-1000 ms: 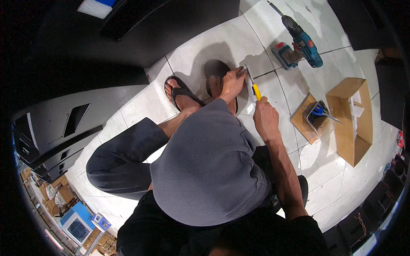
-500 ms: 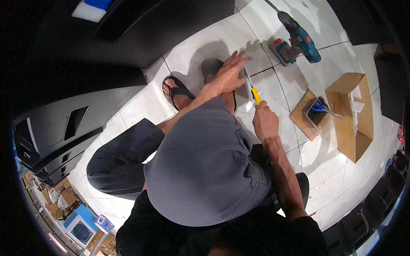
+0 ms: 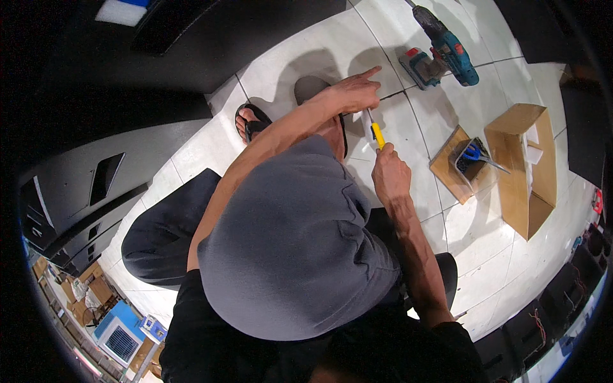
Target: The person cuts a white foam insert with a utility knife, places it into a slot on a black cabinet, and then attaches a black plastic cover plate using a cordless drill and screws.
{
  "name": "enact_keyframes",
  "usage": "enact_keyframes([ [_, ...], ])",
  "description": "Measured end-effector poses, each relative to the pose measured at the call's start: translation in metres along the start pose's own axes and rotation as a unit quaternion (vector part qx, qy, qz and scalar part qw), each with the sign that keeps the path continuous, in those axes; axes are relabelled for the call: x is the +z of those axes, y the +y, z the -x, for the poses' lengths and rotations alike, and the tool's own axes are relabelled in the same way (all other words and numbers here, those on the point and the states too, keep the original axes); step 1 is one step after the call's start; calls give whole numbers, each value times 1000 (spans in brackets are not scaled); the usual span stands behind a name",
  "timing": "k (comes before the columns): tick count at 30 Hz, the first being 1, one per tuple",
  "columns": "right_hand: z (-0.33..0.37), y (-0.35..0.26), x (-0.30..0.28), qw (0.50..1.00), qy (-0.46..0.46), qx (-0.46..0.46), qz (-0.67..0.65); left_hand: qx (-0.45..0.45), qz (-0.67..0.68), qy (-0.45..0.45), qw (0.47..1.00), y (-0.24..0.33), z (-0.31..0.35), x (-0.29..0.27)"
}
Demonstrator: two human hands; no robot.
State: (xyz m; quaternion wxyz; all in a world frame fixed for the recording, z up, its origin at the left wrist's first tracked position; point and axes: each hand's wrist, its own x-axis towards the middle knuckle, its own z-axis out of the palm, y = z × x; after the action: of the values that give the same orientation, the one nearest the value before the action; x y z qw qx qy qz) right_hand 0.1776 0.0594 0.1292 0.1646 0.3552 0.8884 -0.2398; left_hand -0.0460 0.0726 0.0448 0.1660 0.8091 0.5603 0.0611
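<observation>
My right hand is closed around the yellow handle of a utility knife, its thin metal blade pointing forward. My left hand reaches across above my right foot. Its index finger stretches out to the far right, while the other fingers bend near the blade's front end. That front end is hidden under the left hand; I cannot tell whether they touch. Below the hands, a rounded grey cloth shape covers the lower middle of the view.
A teal cordless drill lies at the far right. Nearer are a small container with blue-handled scissors, a brown board and an open cardboard box. Large black panels stand at the left.
My left hand has moved slightly right and away from me, over the blade's front end, and its index finger now stretches out. The right hand keeps the knife, shifting slightly.
</observation>
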Motion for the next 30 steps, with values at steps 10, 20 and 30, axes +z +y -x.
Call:
enact_keyframes([
  [10, 5, -2, 3, 1000, 2, 5, -15, 16, -19, 42, 999, -3, 2, 9],
  [20, 12, 3, 12, 1000, 23, 15, 0, 19, -25, 11, 999, 1, -5, 3],
  [30, 13, 8, 13, 1000, 2, 15, 2, -40, 30, -39, 998, 0, 0, 8],
])
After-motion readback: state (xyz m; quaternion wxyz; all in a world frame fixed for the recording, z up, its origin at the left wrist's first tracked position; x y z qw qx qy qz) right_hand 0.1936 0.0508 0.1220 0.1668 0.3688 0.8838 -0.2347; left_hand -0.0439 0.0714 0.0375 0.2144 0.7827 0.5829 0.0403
